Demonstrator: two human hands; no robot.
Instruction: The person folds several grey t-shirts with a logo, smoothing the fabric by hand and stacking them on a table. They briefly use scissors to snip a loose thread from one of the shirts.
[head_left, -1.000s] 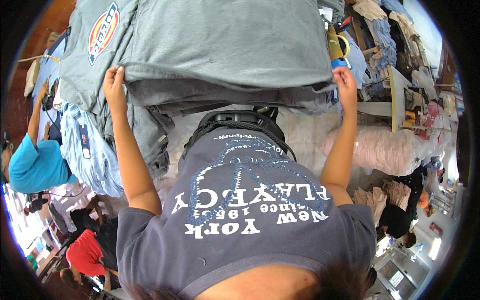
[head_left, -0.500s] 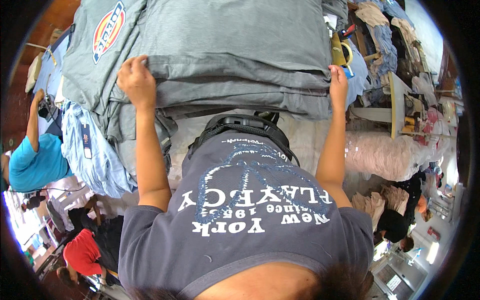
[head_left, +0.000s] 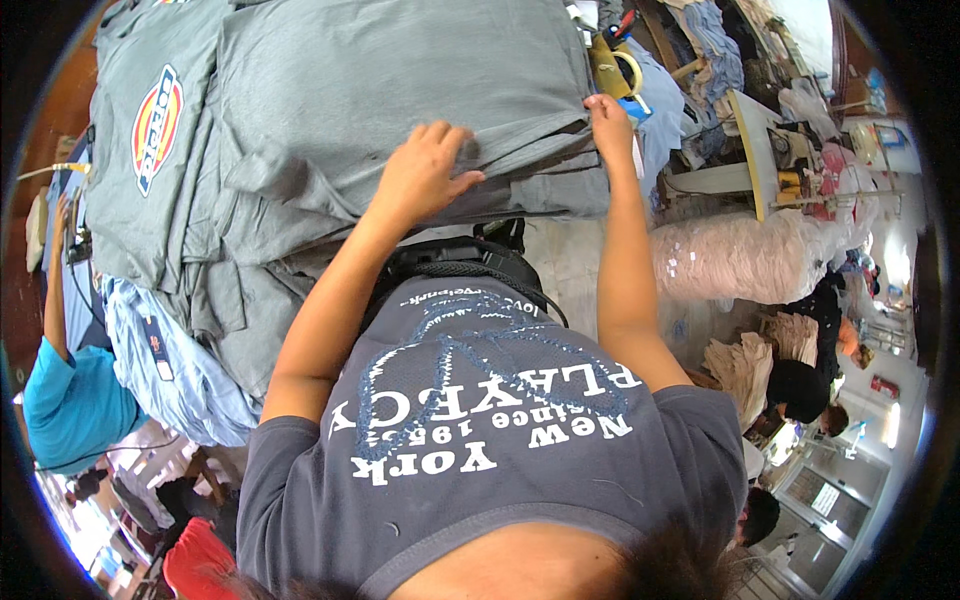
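A grey T-shirt (head_left: pixel 400 75) lies spread out on a pile of grey garments in front of me. Over its near part is my left hand (head_left: pixel 425 175), fingers apart and slightly blurred, with nothing gripped. At the shirt's right edge, the fingers of my right hand (head_left: pixel 610 125) are closed on the cloth. Wrinkles run across the near edge between both hands, and a loose fold bunches up left of my left wrist. Another grey T-shirt (head_left: pixel 115 75) with a colourful printed emblem lies to the left.
Beyond my right hand are a roll of tape (head_left: pixel 630 72) and a red-and-black-handled tool (head_left: pixel 622 25). Light blue garments (head_left: pixel 180 370) hang at the left, near a person in a blue shirt (head_left: pixel 75 405). A plastic-wrapped pink bundle (head_left: pixel 735 255) lies at the right.
My left hand has let go of the shirt's left corner and moved right across the near edge. My right hand still holds the right side. The whole view has shifted.
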